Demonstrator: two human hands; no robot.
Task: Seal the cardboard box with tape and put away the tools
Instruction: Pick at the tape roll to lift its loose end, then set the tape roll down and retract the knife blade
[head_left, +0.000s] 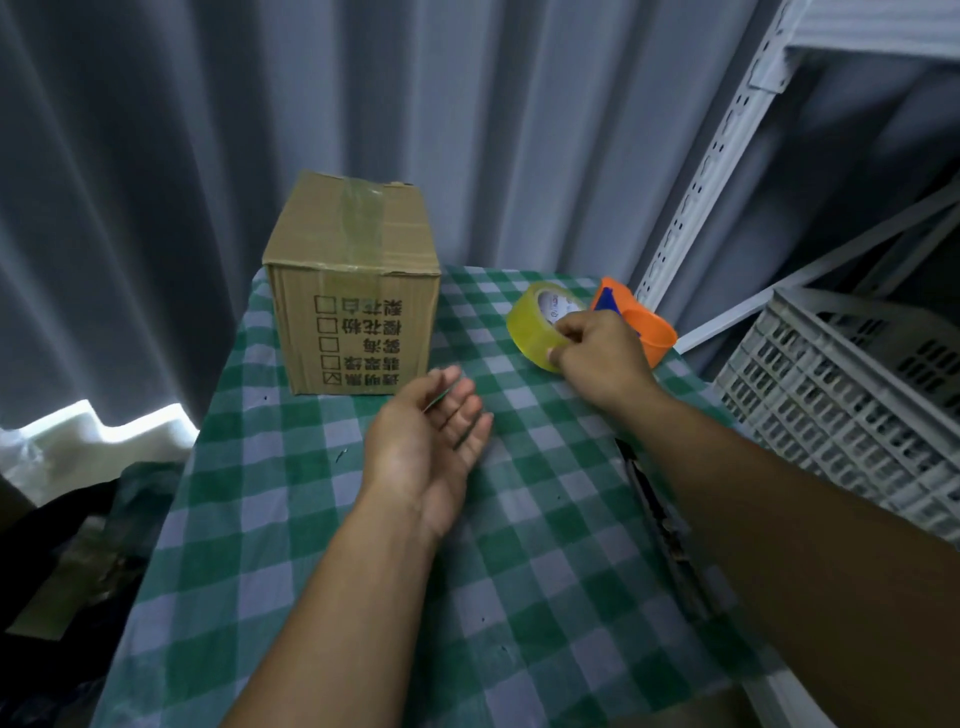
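**Right hand on the tape roll, box taped at the far left**

Nearest me, both bare forearms reach out over the bench (519, 597), which is draped in a green-and-white checked cloth. My left hand (426, 447) hovers palm-up above the middle of the cloth, its fingers (462, 405) loosely spread and holding nothing. It sits just in front of the box without touching it.

A little farther and to the right, my right hand (597, 358) is on the tape roll (540, 327), a yellowish clear roll standing tilted on the cloth. The thumb and fingers are closed on its near rim, the fingertips curling over the edge toward the white core.

Just behind that hand, touching or nearly touching the roll, lies an orange tape dispenser (649, 327) with a blue part near its top, close to the bench's right edge.

At the far left of the bench stands the cardboard box (353, 291), flaps closed, with a strip of clear tape running along its top and down over the front edge. Its front face carries printed characters and a column of checkboxes, upside down from my view.

Off the right side sits a pale slatted plastic crate (841, 405), with white metal shelving (727, 156) rising behind it. A grey curtain (208, 130) hangs across the back.
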